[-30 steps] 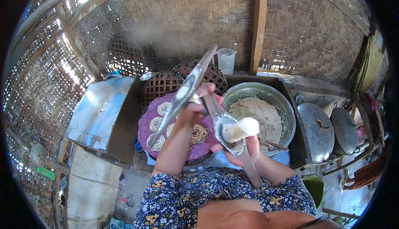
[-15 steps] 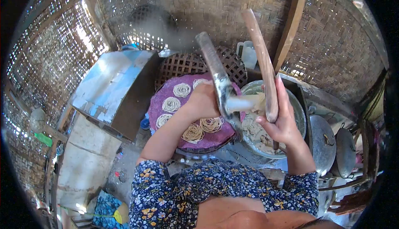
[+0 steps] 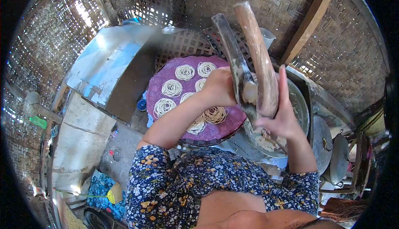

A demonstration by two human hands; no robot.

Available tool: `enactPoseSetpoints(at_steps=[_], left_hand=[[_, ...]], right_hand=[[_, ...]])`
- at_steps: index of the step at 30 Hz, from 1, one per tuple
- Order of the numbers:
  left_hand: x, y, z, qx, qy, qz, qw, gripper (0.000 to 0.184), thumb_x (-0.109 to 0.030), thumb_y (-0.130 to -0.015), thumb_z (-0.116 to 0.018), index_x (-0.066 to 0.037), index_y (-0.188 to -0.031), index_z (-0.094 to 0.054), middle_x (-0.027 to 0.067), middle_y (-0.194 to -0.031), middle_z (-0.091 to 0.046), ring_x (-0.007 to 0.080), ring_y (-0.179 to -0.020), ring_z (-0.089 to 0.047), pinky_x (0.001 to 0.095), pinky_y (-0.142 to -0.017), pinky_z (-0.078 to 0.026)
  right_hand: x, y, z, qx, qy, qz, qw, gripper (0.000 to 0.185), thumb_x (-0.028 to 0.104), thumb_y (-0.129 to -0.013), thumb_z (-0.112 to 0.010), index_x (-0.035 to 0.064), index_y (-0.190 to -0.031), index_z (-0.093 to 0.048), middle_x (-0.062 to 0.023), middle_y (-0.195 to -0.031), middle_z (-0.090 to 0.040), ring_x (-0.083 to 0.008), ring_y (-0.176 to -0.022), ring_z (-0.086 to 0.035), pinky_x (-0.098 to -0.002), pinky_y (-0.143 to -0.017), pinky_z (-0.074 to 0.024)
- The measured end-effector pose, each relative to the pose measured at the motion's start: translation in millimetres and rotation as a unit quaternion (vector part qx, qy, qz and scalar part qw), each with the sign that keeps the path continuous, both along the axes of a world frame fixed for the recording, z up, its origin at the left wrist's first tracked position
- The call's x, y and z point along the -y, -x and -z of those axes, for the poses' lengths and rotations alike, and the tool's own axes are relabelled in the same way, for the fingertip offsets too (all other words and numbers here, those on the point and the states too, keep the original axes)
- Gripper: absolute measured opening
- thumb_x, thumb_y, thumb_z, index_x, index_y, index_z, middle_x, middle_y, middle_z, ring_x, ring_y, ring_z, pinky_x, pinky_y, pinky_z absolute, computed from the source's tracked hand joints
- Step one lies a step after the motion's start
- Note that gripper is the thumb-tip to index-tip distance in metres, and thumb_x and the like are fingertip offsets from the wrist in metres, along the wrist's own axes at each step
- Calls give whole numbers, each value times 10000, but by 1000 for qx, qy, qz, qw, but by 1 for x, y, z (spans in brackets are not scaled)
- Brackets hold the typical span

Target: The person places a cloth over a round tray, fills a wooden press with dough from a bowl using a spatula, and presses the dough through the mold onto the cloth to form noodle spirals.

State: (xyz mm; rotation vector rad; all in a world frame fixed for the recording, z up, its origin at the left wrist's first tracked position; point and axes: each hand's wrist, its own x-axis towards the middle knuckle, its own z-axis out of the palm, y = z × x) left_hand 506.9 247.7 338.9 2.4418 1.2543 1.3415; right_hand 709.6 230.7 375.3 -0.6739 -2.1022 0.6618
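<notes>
My left hand (image 3: 220, 87) is closed around a dark wooden bar (image 3: 232, 48) with pale dough smears. My right hand (image 3: 286, 115) grips the lower end of a lighter, thicker wooden bar (image 3: 258, 52), thumb at its bottom and fingers extended along its far side. Both bars lean upward with a narrow gap between them, and a short pale cylinder (image 3: 250, 92) joins them. Beneath the right hand sits a metal basin (image 3: 306, 104) with pale dough-like stuff (image 3: 266, 142). Coiled noodle nests (image 3: 185, 72), white and tan, lie on a round purple-covered tray (image 3: 160, 83) under my left forearm.
Woven baskets (image 3: 183, 46) stand behind the tray. A blue-and-white box (image 3: 106, 58) is at left. Metal lids (image 3: 322, 139) hang or lean at right, near a wooden post (image 3: 309, 21). A white jug (image 3: 268, 36) is behind the bars.
The two wooden bars have come closer together, and the pale cylinder between them now shows much less. The view has shifted, revealing more noodle nests on the tray.
</notes>
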Motion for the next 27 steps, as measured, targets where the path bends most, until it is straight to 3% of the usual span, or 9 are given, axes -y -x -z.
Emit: enactPoseSetpoints(at_steps=[1,3,5,7,9,12,15,20,27], left_hand=[[-7,0,5,47,51,17,997,426,-241,-565,-702,-72,-940,-593,99,-906,-622,256,-868,-601,346,-742,-475],[-13,5,0,133,135,104,976,510,-203,-595,-688,-72,-1067,-545,95,-1045,-589,252,-977,-569,341,-799,-464],[-13,19,-24,207,197,243,927,614,-154,-631,-664,-75,-1207,-467,91,-1206,-522,253,-1105,-509,340,-872,-443],[-40,38,-45,430,252,469,729,806,-275,-631,-736,-90,-1309,-341,140,-1320,-401,298,-1183,-429,435,-974,-355],[-37,44,-81,524,206,561,607,660,-271,-688,-708,-95,-1245,-400,95,-1242,-456,278,-1145,-458,468,-979,-339],[-53,40,-73,454,153,716,507,623,-62,-712,-602,-95,-1290,-374,130,-1265,-456,329,-1185,-421,466,-972,-352],[-85,39,-42,534,144,565,613,498,-387,-767,-637,-115,-1144,-458,60,-1070,-516,254,-1048,-508,464,-980,-339],[-123,50,25,696,240,458,498,462,-582,-810,-456,-128,-853,-533,17,-794,-543,196,-798,-538,422,-834,-417],[-117,60,52,750,225,423,455,453,-591,-819,-430,-169,-686,-532,-21,-640,-527,174,-655,-535,410,-761,-440]], right_hand=[[-8,-8,3,-5,156,-55,986,1073,381,-533,-807,-15,-1343,-225,-176,-1234,-406,-299,-1128,-432,-382,-960,-326],[-25,-28,7,-9,451,-159,878,1067,449,-525,-782,-31,-1323,-262,-153,-1179,-461,-270,-1096,-460,-359,-930,-354],[-28,-34,25,-13,483,-210,850,1050,506,-520,-750,-36,-1298,-298,-160,-1135,-488,-269,-1050,-491,-356,-882,-390],[-27,-36,30,-21,522,-253,814,1031,542,-521,-729,-39,-1273,-330,-175,-1105,-504,-271,-1001,-522,-354,-834,-422],[-26,-36,27,-33,568,-286,771,1007,559,-527,-721,-39,-1250,-356,-197,-1087,-507,-275,-949,-554,-354,-787,-450],[-34,-49,27,13,592,-311,744,995,582,-544,-712,-45,-1233,-363,-227,-1068,-523,-302,-900,-582,-369,-745,-483],[-48,-67,37,-3,599,-253,759,904,572,-610,-673,-38,-1213,-388,-243,-1044,-540,-300,-869,-591,-386,-734,-493],[-81,-60,49,60,615,-157,771,787,529,-668,-638,-30,-1182,-434,-207,-1029,-559,-272,-827,-594,-349,-705,-487],[-77,-38,42,113,582,-114,797,736,484,-640,-685,-38,-1123,-496,-103,-907,-586,-187,-746,-566,-308,-657,-470]])
